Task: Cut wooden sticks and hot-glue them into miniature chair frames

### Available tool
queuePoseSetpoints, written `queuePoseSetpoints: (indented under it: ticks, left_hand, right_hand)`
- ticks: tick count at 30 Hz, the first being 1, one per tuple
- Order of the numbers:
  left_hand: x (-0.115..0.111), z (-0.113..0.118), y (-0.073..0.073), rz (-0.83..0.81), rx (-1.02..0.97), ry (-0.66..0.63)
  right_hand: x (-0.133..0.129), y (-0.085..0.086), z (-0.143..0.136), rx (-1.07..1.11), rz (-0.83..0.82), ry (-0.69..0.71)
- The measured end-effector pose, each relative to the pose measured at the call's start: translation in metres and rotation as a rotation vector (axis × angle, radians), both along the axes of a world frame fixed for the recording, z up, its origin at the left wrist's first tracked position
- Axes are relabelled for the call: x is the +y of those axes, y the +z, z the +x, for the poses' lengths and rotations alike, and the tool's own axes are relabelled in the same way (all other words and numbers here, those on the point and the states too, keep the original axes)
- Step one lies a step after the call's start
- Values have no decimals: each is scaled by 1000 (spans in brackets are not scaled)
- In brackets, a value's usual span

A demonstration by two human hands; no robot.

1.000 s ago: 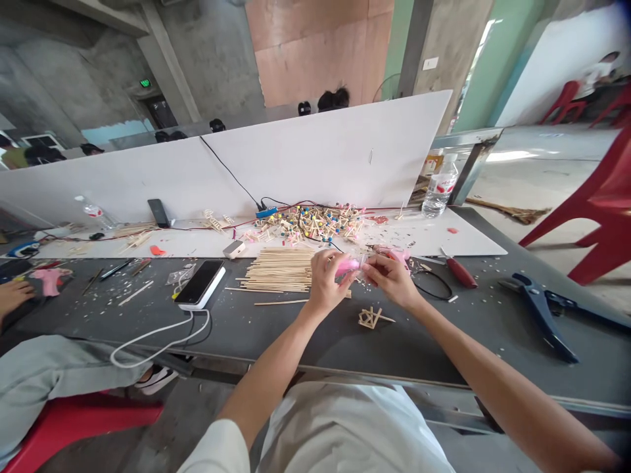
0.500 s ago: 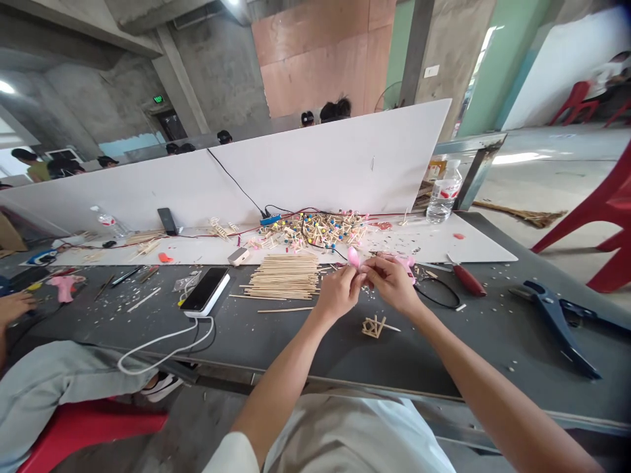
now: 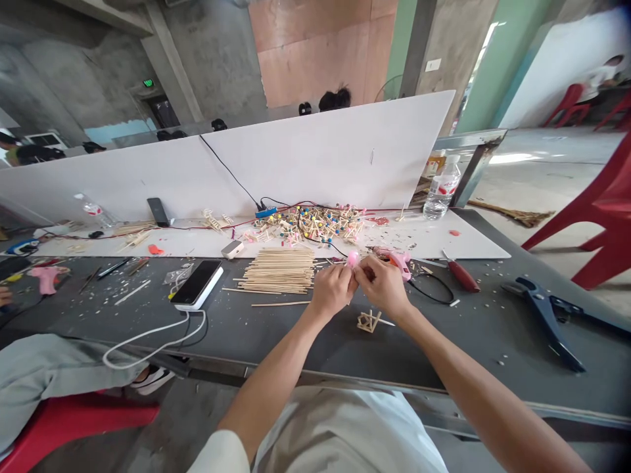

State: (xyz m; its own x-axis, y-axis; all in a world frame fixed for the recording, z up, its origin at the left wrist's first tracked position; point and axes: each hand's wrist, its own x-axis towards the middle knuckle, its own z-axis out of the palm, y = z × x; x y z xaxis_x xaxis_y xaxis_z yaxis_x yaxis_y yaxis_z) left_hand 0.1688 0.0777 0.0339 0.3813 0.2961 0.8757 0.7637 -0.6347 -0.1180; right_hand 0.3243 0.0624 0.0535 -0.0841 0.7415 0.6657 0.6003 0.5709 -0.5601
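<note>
2 bare hands meet over a gray bench (image 3: 338, 358); the left hand (image 3: 334, 289) is curled closed, thumb and fingers pinching a small pink piece (image 3: 353, 258), while the right hand (image 3: 382, 284) nips at the same spot, its fingertips close against the left's; the pink piece pokes up just beyond the fingertips, which hide its lower part; nearer the body than the fingers, and a little to the right, a stick frame (image 3: 371, 320) lies on the bench, well apart from both hands; left of the fingers, near the left hand, is a stack of thin sticks (image 3: 279, 270), with 1 loose stick (image 3: 280, 304) on its near side; farther left lies a phone (image 3: 200, 279) on a white block, a white cable (image 3: 148, 363) looping toward the bench edge; beyond the fingers spreads a heap (image 3: 315, 225) of short sticks and colored balls, at the foot of a white partition (image 3: 305, 157); just right of the fingers is a pink glue gun (image 3: 403, 264), partly hidden behind the right hand; farther right lie a red-handled tool (image 3: 463, 276) and a blue cutter (image 3: 545, 318); a bottle (image 3: 438, 197) stands beyond them, right of the fingers; at far left sits a co-worker in pale trousers (image 3: 64, 364).
</note>
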Motion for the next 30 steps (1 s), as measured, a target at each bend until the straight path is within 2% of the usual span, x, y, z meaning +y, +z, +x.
queuePoseSetpoints:
  ticks: [5, 7, 10, 13, 16, 18, 25, 30]
  left_hand:
    - [-1, 1, -4, -23, -14, 46]
    - [-2, 1, -4, -32, -19, 34]
    - [-4, -1, -2, -79, 0, -19]
    - [-5, -3, 1, -178, -11, -44]
    - [-4, -4, 2, -283, -8, -52]
    - [-2, -4, 1, -294, 24, -60]
    - [-1, -4, -4, -103, 93, 19]
    - [-6, -1, 0, 16, 13, 73]
  right_hand:
    - [-3, 3, -8, 47, -21, -59]
    - [-2, 4, -5, 61, -73, 1]
    - [1, 4, 4, 15, -181, 188]
    - [4, 2, 13, -53, -164, 251]
    - [5, 0, 16, -91, -96, 229]
    - [5, -1, 15, -115, -70, 220]
    - [-3, 4, 1, -89, -23, 58]
    - [-3, 1, -7, -19, -11, -77]
